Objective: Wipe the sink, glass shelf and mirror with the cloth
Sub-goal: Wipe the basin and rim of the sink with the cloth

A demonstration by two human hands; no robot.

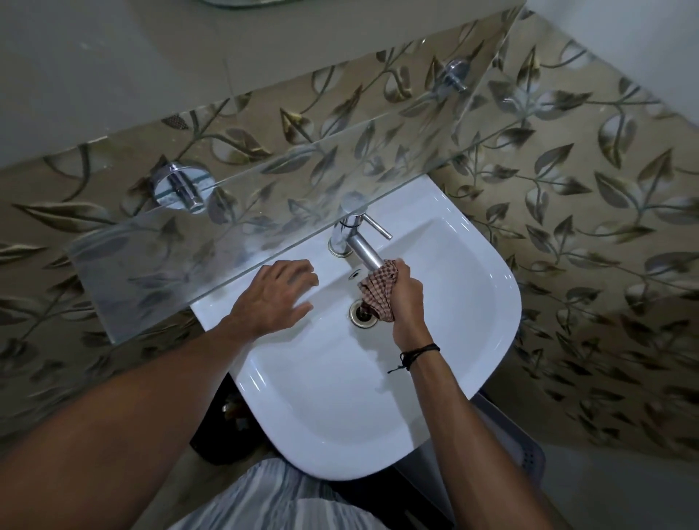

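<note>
A white sink [340, 408] is mounted on a leaf-patterned wall, seen from above. My right hand [406, 299] grips a bunched brown checked cloth [378, 289] just under the spout of the chrome tap [357, 242], above the drain [363, 312]. My left hand [276, 297] rests flat with fingers spread on the sink's left back rim. A clear glass shelf [227, 234] runs across above the sink on two chrome brackets. Only the lower edge of the mirror [242, 3] shows at the top.
Two chrome shelf brackets [181, 187] [455, 73] stick out from the wall. A grey bin or basket [503, 450] stands under the sink's right side, and dark items [227, 427] lie below its left. A black cord is tied round my right wrist.
</note>
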